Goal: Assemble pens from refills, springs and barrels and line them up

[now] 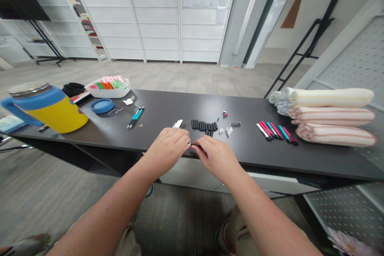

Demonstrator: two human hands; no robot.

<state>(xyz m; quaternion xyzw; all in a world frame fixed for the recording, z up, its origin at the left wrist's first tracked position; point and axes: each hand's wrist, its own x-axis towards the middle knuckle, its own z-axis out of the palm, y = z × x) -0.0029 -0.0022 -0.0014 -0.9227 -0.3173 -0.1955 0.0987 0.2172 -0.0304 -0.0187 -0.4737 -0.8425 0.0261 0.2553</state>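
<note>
My left hand [169, 147] and my right hand [216, 154] meet at the table's front edge, fingers pinched. Between their fingertips is a thin pen piece [192, 144], black towards the right and pale at the left end; most of it is hidden. Just beyond my hands lies a row of short black pen grips [204, 125]. Several white sticks [177, 123], perhaps refills, and small metal springs [184, 124] lie past my left hand. Small clear pieces [229, 131] and silvery bits [236, 124] are beyond my right hand. Farther right are red, teal and white pen barrels [271, 130].
Two teal and black pens [136, 118] lie on the dark table [162, 106]. At left stand a yellow and blue mug [57, 108], a blue lid [102, 105] and a white basket [111, 92] of colourful packets. Rolled towels [333, 116] are stacked at right.
</note>
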